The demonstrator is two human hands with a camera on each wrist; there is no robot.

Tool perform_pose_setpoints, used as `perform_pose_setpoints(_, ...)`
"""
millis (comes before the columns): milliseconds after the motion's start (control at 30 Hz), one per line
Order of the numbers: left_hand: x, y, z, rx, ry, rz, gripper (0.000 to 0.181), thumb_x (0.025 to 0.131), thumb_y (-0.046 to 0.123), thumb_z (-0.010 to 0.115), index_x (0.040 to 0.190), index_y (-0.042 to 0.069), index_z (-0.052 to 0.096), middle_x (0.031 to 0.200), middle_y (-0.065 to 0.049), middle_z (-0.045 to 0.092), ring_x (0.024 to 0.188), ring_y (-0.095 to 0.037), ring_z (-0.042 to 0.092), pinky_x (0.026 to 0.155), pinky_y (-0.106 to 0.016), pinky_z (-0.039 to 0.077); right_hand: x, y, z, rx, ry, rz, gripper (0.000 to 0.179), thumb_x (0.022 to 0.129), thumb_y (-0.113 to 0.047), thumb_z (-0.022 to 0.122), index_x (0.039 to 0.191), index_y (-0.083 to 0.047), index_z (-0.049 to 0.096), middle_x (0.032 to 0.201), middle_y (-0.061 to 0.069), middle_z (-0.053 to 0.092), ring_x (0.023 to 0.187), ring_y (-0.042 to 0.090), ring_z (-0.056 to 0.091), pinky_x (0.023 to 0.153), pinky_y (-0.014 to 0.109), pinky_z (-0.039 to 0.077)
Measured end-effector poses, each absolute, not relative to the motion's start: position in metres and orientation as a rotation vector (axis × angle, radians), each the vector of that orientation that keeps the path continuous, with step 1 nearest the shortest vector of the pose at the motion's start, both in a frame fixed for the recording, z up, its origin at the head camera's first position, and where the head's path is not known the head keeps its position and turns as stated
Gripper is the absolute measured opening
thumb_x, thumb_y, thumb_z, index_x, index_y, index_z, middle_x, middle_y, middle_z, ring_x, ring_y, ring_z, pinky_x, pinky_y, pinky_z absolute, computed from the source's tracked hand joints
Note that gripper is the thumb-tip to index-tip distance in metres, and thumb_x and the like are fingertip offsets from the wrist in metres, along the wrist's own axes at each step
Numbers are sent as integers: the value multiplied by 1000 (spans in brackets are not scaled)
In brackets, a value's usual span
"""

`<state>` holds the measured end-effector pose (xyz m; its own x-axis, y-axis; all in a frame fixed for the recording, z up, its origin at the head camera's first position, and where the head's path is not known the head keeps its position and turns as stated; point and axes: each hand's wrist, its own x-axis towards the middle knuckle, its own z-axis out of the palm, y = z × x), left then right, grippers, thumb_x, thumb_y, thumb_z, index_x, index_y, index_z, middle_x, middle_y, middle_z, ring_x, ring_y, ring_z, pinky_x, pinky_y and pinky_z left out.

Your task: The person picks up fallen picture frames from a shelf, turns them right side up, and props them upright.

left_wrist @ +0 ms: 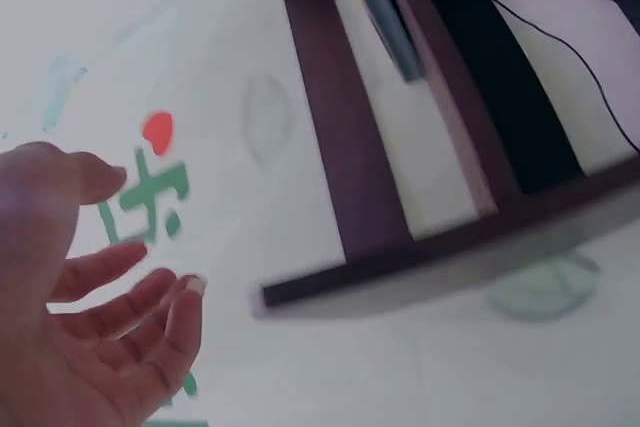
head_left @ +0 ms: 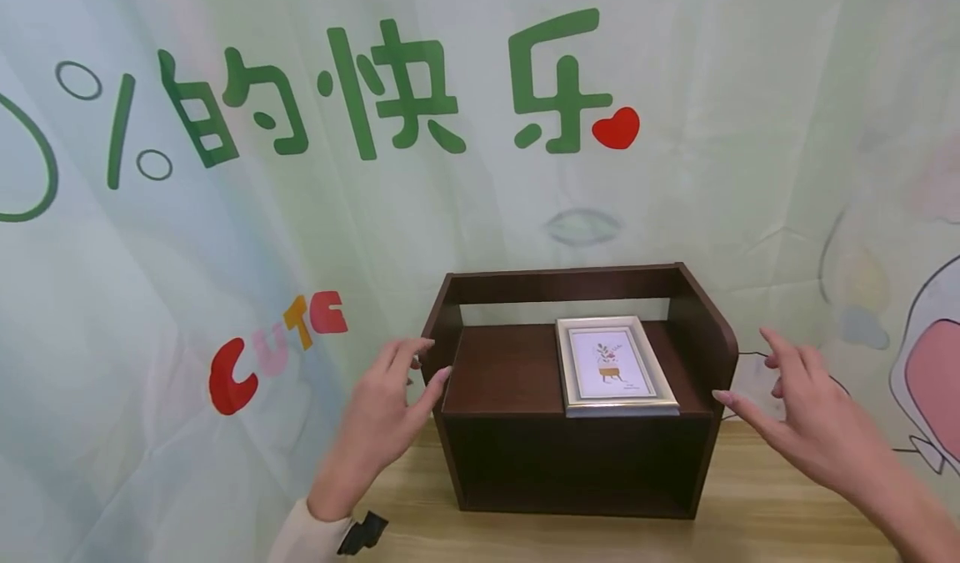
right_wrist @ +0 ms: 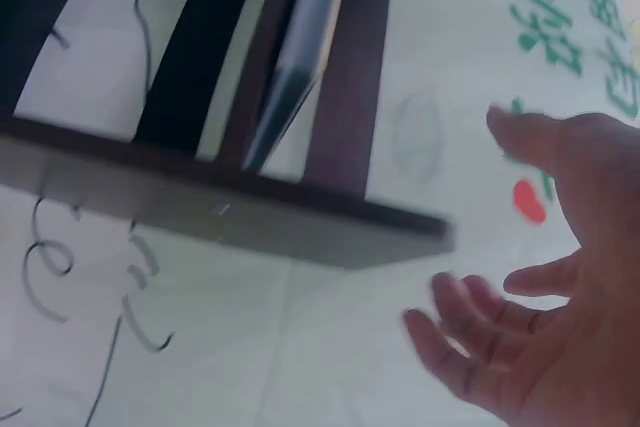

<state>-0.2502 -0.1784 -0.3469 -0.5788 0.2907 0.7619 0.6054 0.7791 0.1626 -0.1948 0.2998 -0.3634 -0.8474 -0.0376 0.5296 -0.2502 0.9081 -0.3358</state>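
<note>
A dark brown two-tier wooden shelf [head_left: 504, 371] stands upright, its lower compartment facing me. On its upper board, right of centre, a silver-rimmed picture frame [head_left: 611, 364] lies flat, showing a printed potted plant. My left hand [head_left: 384, 404] hovers near the shelf's left side panel, thumb and fingers apart. In the left wrist view a gap separates that hand [left_wrist: 110, 317] from the panel's edge. Beside the right side panel, my right hand [head_left: 810, 413] is raised with loosely bent fingers. The right wrist view likewise shows this hand [right_wrist: 530, 307] apart from the shelf. Neither hand holds anything.
The shelf rests on a light wood-grain tabletop [head_left: 585, 538]. Close behind hangs a pale printed curtain [head_left: 712, 171] with green characters and a red heart, also extending along the left side. A back rail [head_left: 562, 284] and tall side panels border the upper board.
</note>
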Motion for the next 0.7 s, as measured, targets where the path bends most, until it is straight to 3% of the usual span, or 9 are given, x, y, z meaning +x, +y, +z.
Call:
perform_pose_setpoints(67, -249, -170, -340, -719, -2197, -556, 30, 91, 19, 84, 114, 8, 69, 105, -7, 67, 86, -16, 65, 71, -31, 62, -194, 292, -358, 269, -2442, 496, 92, 87, -41, 86, 156, -2, 40, 114, 17, 60, 83, 15, 57, 56, 28, 45)
perform_pose_setpoints(200, -255, -152, -330, -784, -2247, -607, 16, 93, 17, 82, 102, 11, 71, 97, -3, 66, 80, -13, 62, 70, -27, 60, -197, 275, -348, 402, -2336, 450, 73, 84, -28, 89, 143, 0, 56, 102, 8, 67, 75, 5, 54, 56, 24, 47)
perform_pose_setpoints(267, -260, -143, -326, -799, -2299, -640, 14, 94, 18, 80, 104, 11, 73, 98, -4, 68, 80, -13, 63, 71, -27, 61, -200, 268, -343, 434, -2383, 481, 68, 87, -28, 87, 141, 1, 58, 103, 9, 70, 81, 10, 62, 60, 26, 52)
perform_pose_setpoints(367, -270, -130, -323, -823, -2387, -711, 19, 98, 21, 76, 113, 9, 75, 106, -7, 71, 85, -17, 68, 77, -32, 63, -205, 259, -337, 436, -2522, 548, 67, 93, -33, 81, 142, 5, 56, 120, 21, 72, 97, 29, 72, 75, 41, 63)
perform_pose_setpoints(467, -279, -118, -321, -842, -2483, -767, 29, 100, 25, 73, 124, 8, 73, 121, -11, 73, 94, -22, 72, 84, -38, 64, -215, 251, -334, 412, -2645, 563, 70, 97, -38, 76, 144, 9, 54, 138, 30, 65, 117, 45, 69, 92, 59, 60)
perform_pose_setpoints(700, -308, -92, -324, -858, -2703, -787, 51, 105, 35, 64, 145, 5, 61, 146, -15, 65, 125, -34, 68, 108, -50, 56, -240, 238, -338, 404, -2748, 573, 71, 99, -37, 73, 145, 12, 51, 142, 35, 60, 126, 50, 62, 99, 64, 55)
